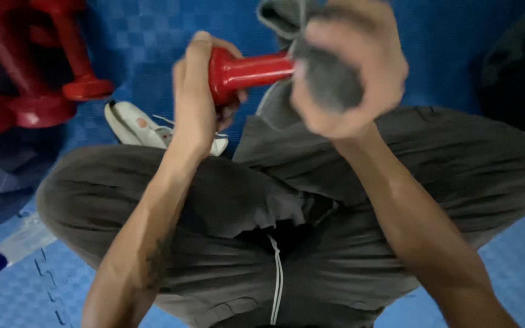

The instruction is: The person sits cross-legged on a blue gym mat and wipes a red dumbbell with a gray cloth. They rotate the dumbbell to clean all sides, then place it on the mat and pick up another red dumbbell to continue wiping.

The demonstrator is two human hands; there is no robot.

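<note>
- Left hand (197,97): raised in front of the body, fingers closed around one flared end of a red dumbbell (247,71); the thumb points upward along that end.
- Red dumbbell: held level between the two hands, above the lap; its glossy handle runs from the left hand toward the right and disappears under a cloth. The far end is hidden.
- Right hand (350,67): closed over a grey cloth (332,79), which it presses around the handle and the hidden end of the dumbbell. Fingers are curled tight on the cloth.
- Grey cloth: bunched in the right hand; one loose part rises above the fingers and another hangs below toward the lap.
- Grey trousers (262,206): the person sits cross-legged, knees spread to either side; a white drawstring (276,279) hangs at the waist.
- White shoe (147,127): lies on the floor just behind the left knee, beneath the left hand.
- More red dumbbells (44,73): stacked at the upper left, well apart from the hands.
- Blue floor mat (141,36): textured interlocking tiles, covering the floor all around the person.
</note>
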